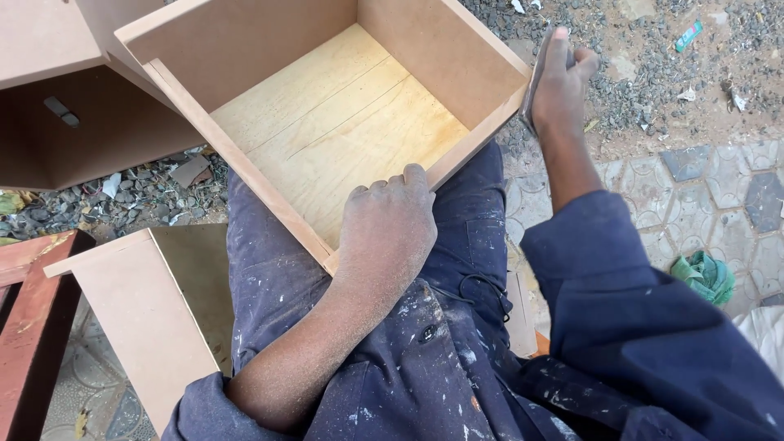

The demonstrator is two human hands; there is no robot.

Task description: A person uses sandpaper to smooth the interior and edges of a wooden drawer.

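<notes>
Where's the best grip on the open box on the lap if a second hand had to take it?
Probably the far-left wall's top edge, pinched from above: the box lies open-side up with thin, exposed walls. The left hand already clamps the near corner; the right hand works the right wall.

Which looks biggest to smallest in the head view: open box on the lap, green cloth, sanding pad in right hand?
1. Open box, by far the largest.
2. Green cloth.
3. Sanding pad, mostly hidden by the right hand, so its rank against the cloth is unsure.

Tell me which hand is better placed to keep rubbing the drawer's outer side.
Right. The right hand presses a sanding pad against the drawer side, while the left hand grips the near edge, steadying it.
</notes>
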